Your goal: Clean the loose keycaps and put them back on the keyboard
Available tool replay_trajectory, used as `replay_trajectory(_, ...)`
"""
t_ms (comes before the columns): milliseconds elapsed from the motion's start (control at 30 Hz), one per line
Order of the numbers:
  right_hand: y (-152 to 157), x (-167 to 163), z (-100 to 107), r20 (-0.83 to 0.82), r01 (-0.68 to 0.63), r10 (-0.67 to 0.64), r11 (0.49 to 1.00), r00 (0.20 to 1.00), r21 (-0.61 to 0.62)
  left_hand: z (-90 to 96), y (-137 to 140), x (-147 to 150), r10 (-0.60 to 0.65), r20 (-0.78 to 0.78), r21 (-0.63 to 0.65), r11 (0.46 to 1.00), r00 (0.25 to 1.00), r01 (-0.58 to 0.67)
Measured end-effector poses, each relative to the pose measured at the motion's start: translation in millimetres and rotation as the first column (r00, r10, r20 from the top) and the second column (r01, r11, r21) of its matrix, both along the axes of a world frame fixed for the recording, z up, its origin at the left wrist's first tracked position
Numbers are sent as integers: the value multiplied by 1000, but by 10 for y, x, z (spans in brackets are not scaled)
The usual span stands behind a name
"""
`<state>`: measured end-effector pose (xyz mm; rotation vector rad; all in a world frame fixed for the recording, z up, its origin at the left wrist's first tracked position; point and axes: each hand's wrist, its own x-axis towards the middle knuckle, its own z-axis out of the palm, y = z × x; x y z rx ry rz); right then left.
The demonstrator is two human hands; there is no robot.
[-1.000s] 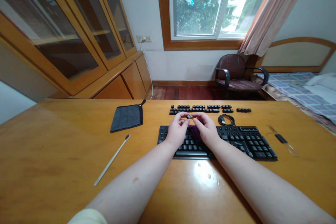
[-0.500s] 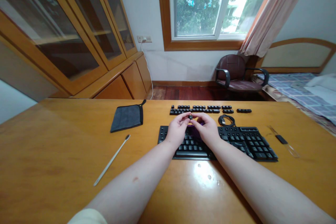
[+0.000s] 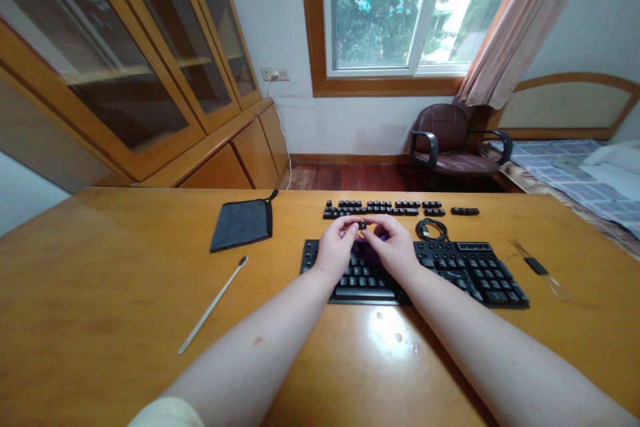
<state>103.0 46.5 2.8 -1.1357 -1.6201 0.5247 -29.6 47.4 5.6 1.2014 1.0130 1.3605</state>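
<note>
A small black keycap (image 3: 363,225) is raised above the back edge of the black keyboard (image 3: 365,294), pinched at its two sides. My left hand (image 3: 336,245) has it by thumb and fingertips from the left. From the right, my right hand (image 3: 397,243) closes thumb and fingers about it. Something dark purple (image 3: 371,253), perhaps a cloth, hangs under my right hand over the keyboard; how it is held is hidden. My wrists hide parts of the keyboard, whose top row shows bare key stems.
Loose keycaps (image 3: 380,207) lie in rows behind the keyboard, near a coiled cable (image 3: 431,229). At right is a wire keycap puller (image 3: 537,266). A grey pouch (image 3: 243,224) and a long white-handled brush (image 3: 213,307) lie to the left on the wooden desk (image 3: 125,293).
The keycap has been turned between my fingertips, so a different face shows. Both hands have otherwise stayed almost in place.
</note>
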Motion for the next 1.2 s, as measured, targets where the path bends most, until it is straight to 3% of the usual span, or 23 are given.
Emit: replay_trajectory(1200, -10, 1, 11, 60, 21, -19, 999, 998, -32, 12, 11, -3, -19, 21, -42, 999, 1000, 20)
